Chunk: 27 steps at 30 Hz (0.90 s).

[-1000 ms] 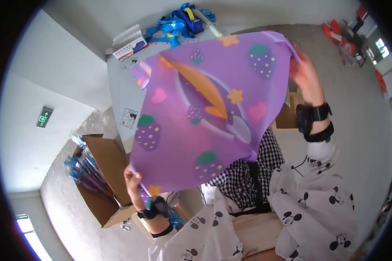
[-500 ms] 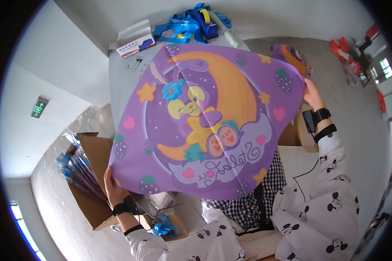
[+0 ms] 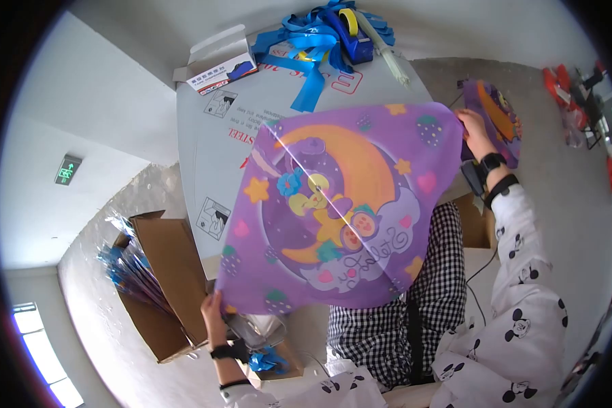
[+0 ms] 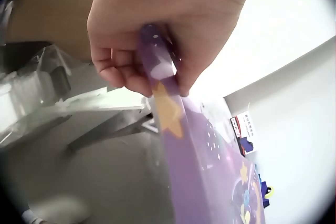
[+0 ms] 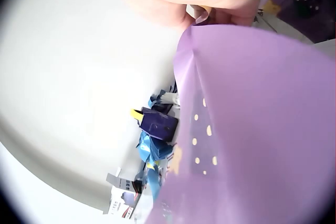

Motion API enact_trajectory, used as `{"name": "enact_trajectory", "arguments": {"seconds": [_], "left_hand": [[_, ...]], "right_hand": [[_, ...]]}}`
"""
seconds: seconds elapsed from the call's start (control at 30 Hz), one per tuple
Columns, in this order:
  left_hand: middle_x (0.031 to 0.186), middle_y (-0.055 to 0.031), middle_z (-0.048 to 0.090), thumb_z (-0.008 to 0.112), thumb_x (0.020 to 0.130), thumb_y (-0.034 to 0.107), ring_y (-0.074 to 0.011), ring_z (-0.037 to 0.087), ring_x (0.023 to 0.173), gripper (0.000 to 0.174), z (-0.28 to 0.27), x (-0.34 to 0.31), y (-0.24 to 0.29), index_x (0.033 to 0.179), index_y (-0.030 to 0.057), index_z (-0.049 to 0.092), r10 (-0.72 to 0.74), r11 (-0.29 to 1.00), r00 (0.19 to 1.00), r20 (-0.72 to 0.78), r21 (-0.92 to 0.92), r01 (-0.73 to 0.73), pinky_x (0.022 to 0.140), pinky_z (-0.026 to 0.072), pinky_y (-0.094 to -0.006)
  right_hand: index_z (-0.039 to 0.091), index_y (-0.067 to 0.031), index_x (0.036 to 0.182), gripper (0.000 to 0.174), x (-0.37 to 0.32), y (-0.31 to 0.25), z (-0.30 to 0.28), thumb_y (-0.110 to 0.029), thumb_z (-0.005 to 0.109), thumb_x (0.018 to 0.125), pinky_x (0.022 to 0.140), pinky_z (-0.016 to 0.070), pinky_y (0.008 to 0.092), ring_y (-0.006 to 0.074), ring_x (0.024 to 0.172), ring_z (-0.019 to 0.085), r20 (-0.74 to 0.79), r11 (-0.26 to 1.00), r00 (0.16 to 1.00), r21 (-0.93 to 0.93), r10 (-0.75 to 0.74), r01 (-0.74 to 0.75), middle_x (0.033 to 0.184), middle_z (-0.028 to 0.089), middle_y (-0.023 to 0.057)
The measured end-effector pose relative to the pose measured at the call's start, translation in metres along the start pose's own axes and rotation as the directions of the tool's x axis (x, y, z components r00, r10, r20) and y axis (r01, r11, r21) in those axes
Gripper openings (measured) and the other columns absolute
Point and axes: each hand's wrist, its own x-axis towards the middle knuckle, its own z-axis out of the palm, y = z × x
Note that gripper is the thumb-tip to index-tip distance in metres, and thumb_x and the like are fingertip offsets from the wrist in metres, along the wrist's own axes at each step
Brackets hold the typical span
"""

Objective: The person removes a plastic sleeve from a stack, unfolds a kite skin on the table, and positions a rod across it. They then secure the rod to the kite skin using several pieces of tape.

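A large, thin purple sheet [image 3: 401, 204] printed with a cartoon rabbit, an orange moon, stars and strawberries is spread between my two hands. Its lettering reads mirrored, and a pale diagonal line crosses the picture. At the near left corner my left hand [image 3: 213, 319] pinches the sheet; the left wrist view shows the folded edge [image 4: 170, 113] between thumb and curled fingers. My right hand [image 3: 476, 129] grips the far right corner. In the right wrist view the material gathers into creases under the fingers [image 5: 236, 14]. The sheet hangs over my lap and the near part of the table.
On the grey printed tabletop [image 3: 211, 156] are blue ribbons [image 3: 309, 85], a blue tape dispenser [image 3: 353, 44] and a white carton [image 3: 221, 64]. A cardboard box [image 3: 173, 272] with several bagged items stands at left. Another purple printed piece [image 3: 493, 115] lies beyond my right hand.
The sheet went from folded and tilted to spread out, its rabbit picture now showing. Since half a second ago both hands have shifted in the head view, and more of the tabletop shows.
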Motion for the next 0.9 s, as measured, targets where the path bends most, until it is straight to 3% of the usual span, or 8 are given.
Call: {"name": "enact_trajectory", "arguments": {"seconds": [0.23,0.3,0.37,0.5,0.53,0.57,0.73,0.9], "left_hand": [[0.072,-0.0012,0.065,0.068,0.09,0.024,-0.0068,0.056,0.067,0.025,0.083,-0.102,-0.04,0.087,0.0003,0.072,-0.143,0.968,0.984,0.107,0.225,0.116,0.059,0.0454,-0.0258],[0.077,-0.0074,0.071,0.068,0.088,0.023,-0.0116,0.064,0.069,0.022,0.115,-0.133,-0.019,0.091,0.001,0.072,-0.097,0.902,0.968,0.23,0.431,-0.012,0.062,0.0493,-0.0289],[0.078,-0.0108,0.071,0.068,0.088,0.022,-0.0179,0.067,0.069,0.021,0.147,-0.156,0.023,0.092,0.0023,0.072,-0.113,0.916,0.907,0.405,0.397,-0.064,0.063,0.0506,-0.0325],[0.077,-0.0093,0.071,0.067,0.088,0.02,-0.019,0.069,0.072,0.019,0.186,-0.157,0.092,0.094,0.0029,0.071,-0.124,0.82,0.799,0.588,0.515,-0.252,0.064,0.0513,-0.0314],[0.078,-0.009,0.071,0.066,0.089,0.019,-0.0178,0.069,0.073,0.018,0.188,-0.154,0.102,0.095,0.0024,0.071,-0.127,0.84,0.778,0.615,0.483,-0.245,0.066,0.0514,-0.0306],[0.079,-0.0087,0.071,0.066,0.089,0.018,-0.0166,0.068,0.074,0.018,0.188,-0.151,0.111,0.096,0.002,0.07,-0.126,0.86,0.754,0.645,0.45,-0.241,0.067,0.0515,-0.0299],[0.093,-0.0065,0.07,0.058,0.094,0.008,-0.0126,0.065,0.084,0.019,0.182,-0.155,0.156,0.106,-0.005,0.065,-0.044,0.992,0.773,0.633,-0.067,0.111,0.077,0.05,-0.0252],[0.097,-0.0063,0.069,0.055,0.095,0.004,-0.0118,0.064,0.09,0.019,0.19,-0.175,0.141,0.109,-0.0056,0.064,-0.113,0.915,0.784,0.61,-0.243,0.321,0.081,0.049,-0.0248]], "right_hand": [[0.059,0.0017,0.117,0.032,0.112,-0.065,0.077,-0.014,0.066,0.09,0.089,0.0501,0.0326,0.0222,0.105,0.062,0.11,0.943,0.966,0.265,-0.235,0.2,0.115,0.065,0.0107],[0.054,0.0015,0.127,0.043,0.089,-0.104,0.113,-0.017,0.066,0.091,0.1,0.0444,0.0367,0.0287,0.12,0.056,-0.096,0.741,0.859,-0.559,-0.503,0.372,0.126,0.06,0.0147],[0.05,-0.0011,0.133,0.047,0.085,-0.112,0.125,-0.021,0.063,0.093,0.105,0.0399,0.038,0.0319,0.127,0.049,0.066,0.432,0.671,-0.718,-0.738,0.546,0.133,0.054,0.0184],[0.049,-0.0015,0.129,0.048,-0.124,-0.058,0.176,-0.018,0.068,0.088,0.093,0.0475,0.0419,0.0364,0.111,0.058,0.539,0.363,0.392,-0.166,-0.746,0.917,0.125,0.056,0.0191],[0.047,-0.0008,0.13,0.05,-0.17,-0.04,0.172,-0.017,0.068,0.087,0.094,0.0469,0.0421,0.0367,0.111,0.058,0.626,0.336,0.428,-0.267,-0.652,0.903,0.122,0.058,0.0198],[0.045,-0.0005,0.132,0.054,-0.203,-0.024,0.166,-0.019,0.069,0.087,0.097,0.0441,0.0453,0.0385,0.119,0.053,0.737,0.648,0.552,-0.207,-0.39,0.733,0.128,0.053,0.0217],[0.04,0.0009,0.137,0.06,-0.25,0.094,0.139,-0.028,0.065,0.091,0.108,0.0313,0.0544,0.0407,0.139,0.032,0.576,0.363,0.728,-0.632,-0.372,0.685,0.149,0.031,0.0239],[0.042,-0.0003,0.135,0.057,-0.218,0.112,0.125,-0.029,0.064,0.091,0.11,0.0291,0.0555,0.0374,0.141,0.028,0.515,0.285,0.703,-0.668,-0.49,0.687,0.149,0.032,0.0217]]}}
